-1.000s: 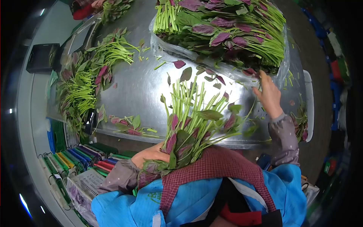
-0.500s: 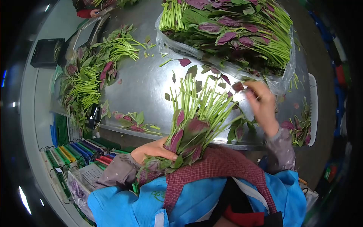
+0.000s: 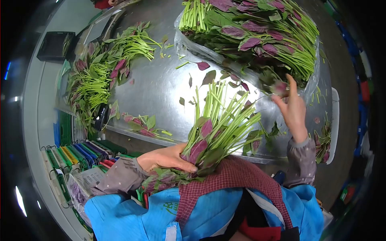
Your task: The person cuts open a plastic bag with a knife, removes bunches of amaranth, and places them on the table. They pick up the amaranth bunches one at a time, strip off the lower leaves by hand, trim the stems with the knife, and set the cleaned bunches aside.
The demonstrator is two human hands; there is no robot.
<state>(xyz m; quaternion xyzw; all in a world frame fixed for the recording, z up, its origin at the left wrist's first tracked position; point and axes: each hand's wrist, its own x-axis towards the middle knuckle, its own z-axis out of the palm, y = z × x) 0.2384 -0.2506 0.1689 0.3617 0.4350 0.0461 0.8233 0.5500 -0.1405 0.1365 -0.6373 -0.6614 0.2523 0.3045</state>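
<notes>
My left hand (image 3: 167, 158) is wrapped round the leafy end of a bunch of amaranth (image 3: 225, 120), its pale green stems fanned up and away over the table edge. Purple and green leaves spill out below the thumb. To the right of the stems, my right hand (image 3: 294, 114) is raised with thumb and index finger spread apart. Just off its fingertips is a blurred purple-green leaf (image 3: 278, 86), close to the plastic-wrapped pile of amaranth (image 3: 257, 36). Loose leaves (image 3: 209, 77) lie scattered on the metal table (image 3: 157, 92) beyond the bunch.
More amaranth bunches (image 3: 90, 86) lie along the table's left side, beside a black tray (image 3: 55, 46). A white bin (image 3: 334, 124) stands at the right edge. Below left are stacked colored crates (image 3: 82, 156). At the top left, part of another person (image 3: 102, 4) shows.
My right hand has moved right and its fingers have spread, with the leaf now off the fingertips towards the pile. My left hand keeps hold of the bunch.
</notes>
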